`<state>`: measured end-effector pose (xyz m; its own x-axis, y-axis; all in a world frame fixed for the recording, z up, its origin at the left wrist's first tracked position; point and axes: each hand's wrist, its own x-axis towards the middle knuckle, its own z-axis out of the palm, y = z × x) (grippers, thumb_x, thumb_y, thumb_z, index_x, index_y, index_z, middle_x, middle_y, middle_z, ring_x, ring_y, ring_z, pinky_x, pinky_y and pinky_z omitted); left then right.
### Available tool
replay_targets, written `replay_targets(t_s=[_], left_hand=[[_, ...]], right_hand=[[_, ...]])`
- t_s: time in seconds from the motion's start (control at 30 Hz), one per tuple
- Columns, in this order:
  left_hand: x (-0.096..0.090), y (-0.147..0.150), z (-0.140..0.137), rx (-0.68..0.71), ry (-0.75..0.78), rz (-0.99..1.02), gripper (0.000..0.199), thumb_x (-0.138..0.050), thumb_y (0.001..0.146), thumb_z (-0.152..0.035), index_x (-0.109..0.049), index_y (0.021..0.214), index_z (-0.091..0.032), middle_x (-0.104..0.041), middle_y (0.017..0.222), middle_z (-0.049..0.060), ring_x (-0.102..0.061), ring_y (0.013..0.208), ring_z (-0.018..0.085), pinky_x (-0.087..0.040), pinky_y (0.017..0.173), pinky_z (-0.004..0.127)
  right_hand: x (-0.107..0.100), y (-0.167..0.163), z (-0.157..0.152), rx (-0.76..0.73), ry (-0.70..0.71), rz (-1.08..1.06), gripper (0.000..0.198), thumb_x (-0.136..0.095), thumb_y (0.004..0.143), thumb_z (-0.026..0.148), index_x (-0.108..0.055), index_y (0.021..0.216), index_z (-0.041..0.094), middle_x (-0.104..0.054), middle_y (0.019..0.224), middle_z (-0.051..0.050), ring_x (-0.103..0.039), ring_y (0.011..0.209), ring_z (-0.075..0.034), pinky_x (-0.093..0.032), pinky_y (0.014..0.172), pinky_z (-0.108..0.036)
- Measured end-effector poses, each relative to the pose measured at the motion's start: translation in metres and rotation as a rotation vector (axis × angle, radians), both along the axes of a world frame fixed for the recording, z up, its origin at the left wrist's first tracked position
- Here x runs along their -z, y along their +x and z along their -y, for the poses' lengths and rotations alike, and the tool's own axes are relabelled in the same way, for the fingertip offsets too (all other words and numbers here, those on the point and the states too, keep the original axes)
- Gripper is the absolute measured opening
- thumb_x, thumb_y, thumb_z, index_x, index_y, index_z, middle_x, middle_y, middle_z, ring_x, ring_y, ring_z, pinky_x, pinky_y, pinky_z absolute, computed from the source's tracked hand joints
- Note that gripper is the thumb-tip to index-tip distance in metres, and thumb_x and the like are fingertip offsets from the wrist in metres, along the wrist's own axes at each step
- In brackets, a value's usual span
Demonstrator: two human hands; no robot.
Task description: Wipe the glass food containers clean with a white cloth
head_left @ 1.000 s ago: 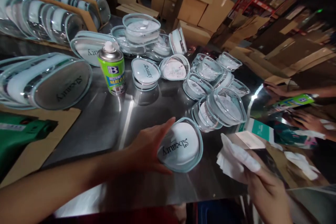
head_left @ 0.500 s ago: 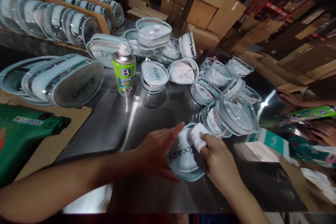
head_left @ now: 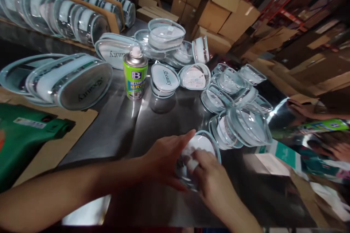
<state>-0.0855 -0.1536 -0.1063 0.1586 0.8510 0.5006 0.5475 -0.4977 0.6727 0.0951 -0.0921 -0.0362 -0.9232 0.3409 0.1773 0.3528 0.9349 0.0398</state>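
Observation:
Low in the middle of the head view lies a clear cosmetic pouch [head_left: 205,143] with pale blue trim and dark lettering. My left hand [head_left: 166,156] grips its left side between thumb and fingers. On the pouch's lettered face, my right hand [head_left: 210,173] presses a bunched white cloth [head_left: 192,165], partly hidden and blurred by motion. A green spray can [head_left: 135,74] with a white top stands upright beyond my left hand. Close by it rests another pouch [head_left: 165,78] with its lettering facing up.
Several pouches are heaped at right [head_left: 248,123] and behind [head_left: 166,34]. Rows of pouches [head_left: 90,25] stand between cardboard dividers at back left. A green tool-like case [head_left: 30,127] lies left on cardboard. Another person's hand [head_left: 340,151] and a spray can [head_left: 322,125] are at right.
My right hand has moved the white cloth down and left across the pouch, now covering much of the lettering. My left hand keeps its hold. The camera view has shifted slightly.

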Motion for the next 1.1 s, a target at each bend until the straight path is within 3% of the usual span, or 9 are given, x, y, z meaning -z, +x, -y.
replay_targets(t_s=[0.1,0.23,0.37,0.5,0.63,0.73,0.93,1.0,1.1], left_hand=[[0.001,0.001,0.003,0.028,0.026,0.018,0.119,-0.064,0.068,-0.073,0.006,0.151,-0.024,-0.064,0.12,0.015,-0.067,0.1,0.036,-0.055,0.083,0.05],[0.001,0.002,0.005,0.04,-0.005,0.01,0.121,-0.068,0.064,-0.072,0.004,0.151,-0.026,-0.059,0.13,0.017,-0.065,0.108,0.037,-0.053,0.088,0.051],[-0.003,0.001,0.007,0.041,-0.036,-0.038,0.123,-0.075,0.062,-0.066,0.003,0.15,-0.029,-0.055,0.137,0.016,-0.062,0.114,0.036,-0.051,0.094,0.049],[-0.001,0.0,0.009,0.014,-0.051,-0.072,0.126,-0.076,0.061,-0.065,0.005,0.15,-0.028,-0.053,0.139,0.018,-0.06,0.117,0.037,-0.051,0.095,0.05],[0.002,0.001,0.01,0.002,-0.068,-0.056,0.132,-0.08,0.058,-0.063,0.006,0.151,-0.025,-0.051,0.14,0.02,-0.059,0.119,0.036,-0.051,0.096,0.05],[0.0,0.003,0.009,0.004,-0.065,-0.043,0.132,-0.079,0.057,-0.065,0.007,0.15,-0.027,-0.052,0.14,0.018,-0.061,0.117,0.036,-0.053,0.094,0.049],[0.001,0.004,0.008,0.007,-0.02,-0.02,0.133,-0.077,0.058,-0.068,0.008,0.151,-0.025,-0.055,0.137,0.018,-0.062,0.116,0.037,-0.054,0.092,0.049],[0.003,0.004,0.007,0.018,0.016,-0.006,0.132,-0.074,0.059,-0.07,0.008,0.151,-0.023,-0.058,0.133,0.02,-0.062,0.114,0.038,-0.055,0.089,0.051],[0.003,0.005,0.007,0.008,0.011,-0.019,0.133,-0.075,0.058,-0.069,0.008,0.151,-0.023,-0.058,0.133,0.019,-0.063,0.112,0.038,-0.055,0.089,0.051]], right_hand=[[0.0,0.001,0.015,-0.051,-0.039,0.054,0.018,-0.054,0.087,0.015,-0.068,0.089,0.026,-0.065,0.086,-0.001,-0.056,0.075,-0.018,-0.046,0.068,-0.031],[-0.002,0.026,-0.011,0.031,0.195,0.05,0.032,-0.043,0.087,0.006,-0.071,0.094,0.018,-0.069,0.096,-0.007,-0.06,0.083,-0.022,-0.046,0.073,-0.034],[-0.003,0.033,-0.04,0.104,0.329,0.117,0.029,-0.047,0.087,0.005,-0.072,0.095,0.016,-0.069,0.1,-0.007,-0.06,0.083,-0.022,-0.042,0.072,-0.033],[-0.006,0.033,-0.042,0.135,0.326,0.132,0.028,-0.049,0.085,0.004,-0.071,0.074,0.017,-0.069,0.098,-0.007,-0.059,0.081,-0.022,-0.039,0.072,-0.035],[-0.006,0.057,-0.023,0.129,0.309,0.111,0.037,-0.042,0.08,-0.002,-0.073,0.092,0.015,-0.068,0.092,-0.007,-0.056,0.075,-0.022,-0.038,0.067,-0.034],[0.0,0.071,0.003,0.143,0.243,0.02,0.038,-0.038,0.085,0.001,-0.072,0.091,0.015,-0.066,0.088,-0.007,-0.051,0.07,-0.019,-0.038,0.067,-0.032],[0.02,0.041,0.054,0.055,0.005,-0.18,0.039,-0.031,0.098,0.023,-0.064,0.076,0.021,-0.061,0.083,-0.005,-0.047,0.074,-0.019,-0.034,0.069,-0.032],[0.018,0.032,0.049,0.034,-0.041,-0.189,0.037,-0.034,0.096,0.02,-0.061,0.07,0.021,-0.058,0.078,-0.003,-0.044,0.07,-0.018,-0.031,0.065,-0.031],[0.007,0.031,0.017,0.094,0.106,-0.083,0.036,-0.038,0.086,0.005,-0.059,0.062,0.02,-0.063,0.083,-0.004,-0.044,0.068,-0.017,-0.031,0.065,-0.031]])
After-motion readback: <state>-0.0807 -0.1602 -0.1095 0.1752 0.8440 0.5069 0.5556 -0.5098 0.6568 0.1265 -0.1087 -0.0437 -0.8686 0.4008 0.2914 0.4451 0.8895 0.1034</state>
